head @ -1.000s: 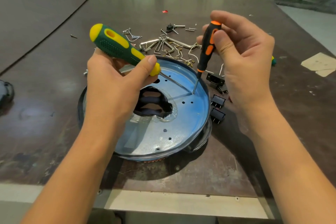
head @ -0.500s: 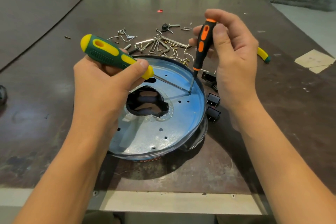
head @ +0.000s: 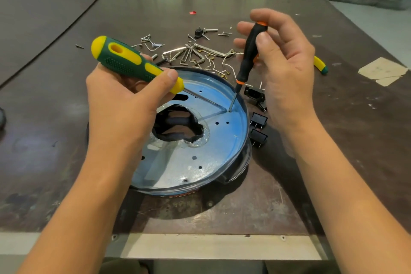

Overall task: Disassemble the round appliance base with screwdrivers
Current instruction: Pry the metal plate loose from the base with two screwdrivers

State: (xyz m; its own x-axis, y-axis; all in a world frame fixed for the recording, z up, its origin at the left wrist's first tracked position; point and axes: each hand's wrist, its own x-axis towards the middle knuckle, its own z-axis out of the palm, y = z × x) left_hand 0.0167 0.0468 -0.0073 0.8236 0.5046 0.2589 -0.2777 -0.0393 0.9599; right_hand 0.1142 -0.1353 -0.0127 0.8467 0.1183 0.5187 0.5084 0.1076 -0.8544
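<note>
two screwdrivers meet on the round base

the round appliance base point(head: 200, 158) lies flat on the table point(head: 333, 140) at frame centre. the left hand point(head: 124, 104) is wrapped round a green-and-yellow screwdriver point(head: 133, 63); the right hand point(head: 282, 69) pinches a black-and-orange screwdriver point(head: 249, 53) near upright. both tips meet at the base's upper right. loose screws and hex keys point(head: 193, 53) lie beyond it.

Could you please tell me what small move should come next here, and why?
Probably twist the black-and-orange screwdriver in the right hand: its tip stands on the round base near its right rim, where the green-and-yellow screwdriver held by the left hand also points.
</note>
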